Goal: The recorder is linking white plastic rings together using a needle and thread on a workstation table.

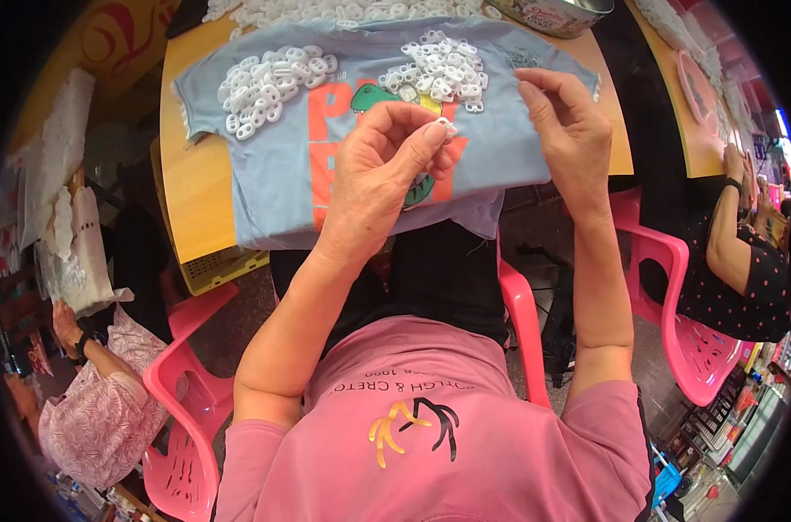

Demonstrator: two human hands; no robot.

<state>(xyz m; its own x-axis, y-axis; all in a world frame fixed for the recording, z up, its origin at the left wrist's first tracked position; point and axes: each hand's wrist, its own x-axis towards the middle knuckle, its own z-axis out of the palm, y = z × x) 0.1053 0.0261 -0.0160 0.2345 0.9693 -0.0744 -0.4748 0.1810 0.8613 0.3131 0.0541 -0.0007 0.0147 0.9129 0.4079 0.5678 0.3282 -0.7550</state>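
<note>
My left hand (373, 170) is closed in a pinch, with a small white plastic piece with a hole (447, 127) between thumb and forefinger. To its right, my right hand (574, 130) is raised over the shirt's edge. Its thumb and forefinger are slightly apart, and I see nothing between them. Both hands hover above a blue T-shirt (269, 187) with a printed picture, spread over the table. On the shirt lie a left pile of white oval two-holed plastic pieces (273, 83) and a right pile of smaller white looped pieces (443, 65).
More white pieces (326, 10) cover the table's far side, beside a round metal tin (559, 13). The yellow tabletop (191, 204) shows at the edges. Pink plastic chairs (191, 400) stand around. One person (108, 400) sits at left, another (734, 270) at right.
</note>
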